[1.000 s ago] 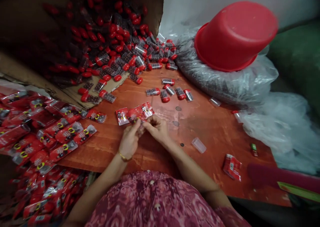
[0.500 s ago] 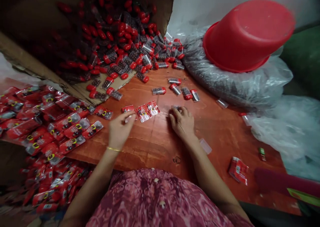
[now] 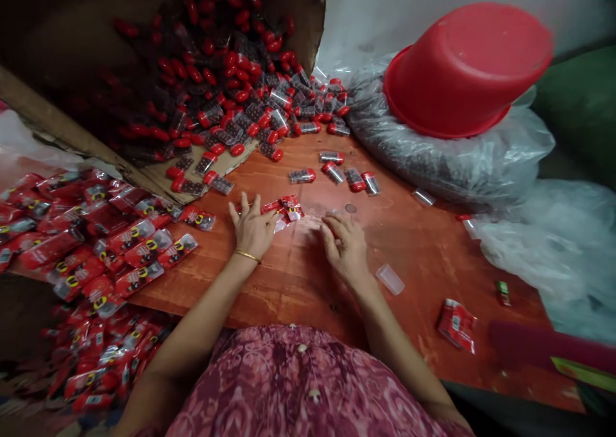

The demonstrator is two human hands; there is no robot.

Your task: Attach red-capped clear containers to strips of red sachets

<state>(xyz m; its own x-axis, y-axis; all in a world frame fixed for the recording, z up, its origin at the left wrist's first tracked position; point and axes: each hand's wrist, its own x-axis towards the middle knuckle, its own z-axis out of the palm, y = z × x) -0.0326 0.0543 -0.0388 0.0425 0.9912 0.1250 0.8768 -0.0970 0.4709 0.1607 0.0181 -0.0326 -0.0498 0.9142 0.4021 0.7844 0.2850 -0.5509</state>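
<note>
My left hand (image 3: 253, 228) is spread over small red printed packets (image 3: 290, 206), its thumb side touching or just above them. The packets lie overlapped on the table, partly hidden by the hand. To the right, my right hand (image 3: 345, 244) hovers low or rests with loosely curled fingers and the thumb apart; nothing shows in it. Just beyond its fingertips is a small dark round spot (image 3: 350, 208) that I cannot identify. A clear plastic piece (image 3: 390, 279) lies beside my right wrist. Farther back are several clear tubes with red caps (image 3: 355, 179) and dark beads inside.
A tipped cardboard box (image 3: 43, 113) spills many red-capped tubes (image 3: 250, 116). Filled red packets (image 3: 139, 251) are heaped at the left edge. A red bucket (image 3: 471, 71) stands upside down on a plastic bag (image 3: 447, 161). One red packet (image 3: 457, 325) lies at right.
My left hand has moved right and opened from a pinch, now covering part of the packets, which have bunched together. My right hand has drawn back slightly, uncovering the dark round spot.
</note>
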